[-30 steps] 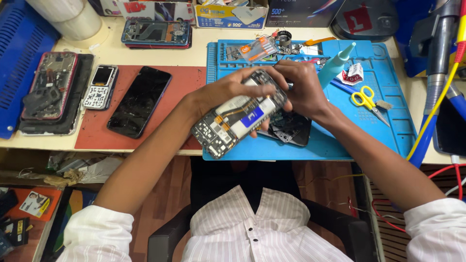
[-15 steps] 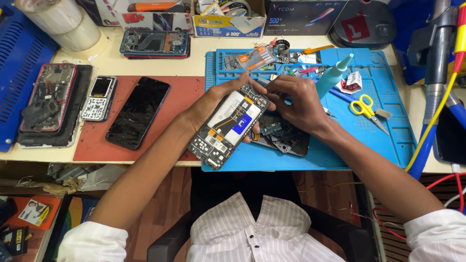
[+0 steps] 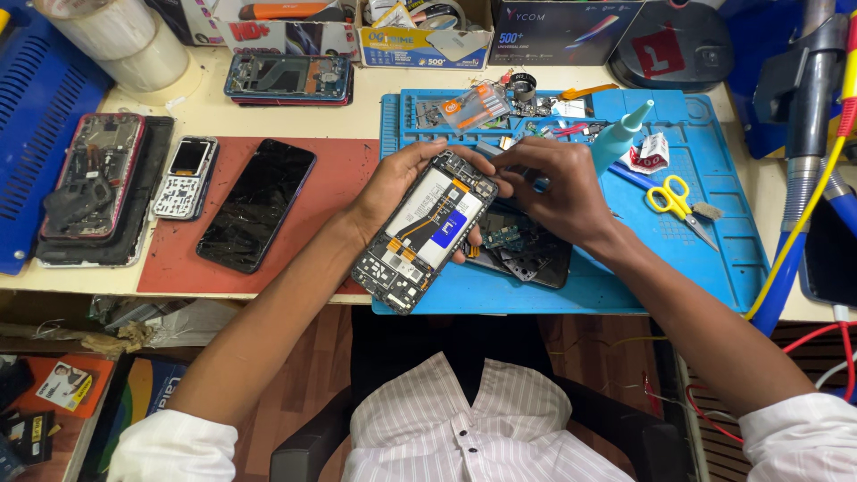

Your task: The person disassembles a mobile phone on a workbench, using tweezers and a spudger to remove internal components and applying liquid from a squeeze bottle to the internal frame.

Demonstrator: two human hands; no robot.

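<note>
We note an opened black smartphone with its back cover off [image 3: 427,230], exposing battery, orange flex ribbon and circuit boards, tilted with its top toward 1 o'clock above the near edge of the blue silicone repair mat [image 3: 714,259]. The left hand [image 3: 399,189] cups it from 10 o'clock, fingers curled over its upper edge, thumb under the far side. The right hand [image 3: 553,192] sits at 3 o'clock of the phone, fingertips pressed together at its top corner; we cannot tell whether anything is pinched there. Beneath, at 4 o'clock, lies a dark removed phone panel with loose parts [image 3: 522,254].

At 12 o'clock on the mat: a clear plastic bit case with orange label [image 3: 464,107]. At 2 o'clock, a teal squeeze bottle with pointed nozzle [image 3: 620,138], a small red-and-white sachet [image 3: 650,152], and yellow-handled scissors [image 3: 677,201]. Along the far desk edge stand a yellow-and-white cardboard box [image 3: 424,40] and a dark rectangular box [image 3: 549,31]. At 9 o'clock, a cracked black smartphone [image 3: 257,203] lies on a red mat [image 3: 344,183].

Compared with half a second ago, the phone has dropped slightly toward us, and the right hand has shifted up to its top corner.
</note>
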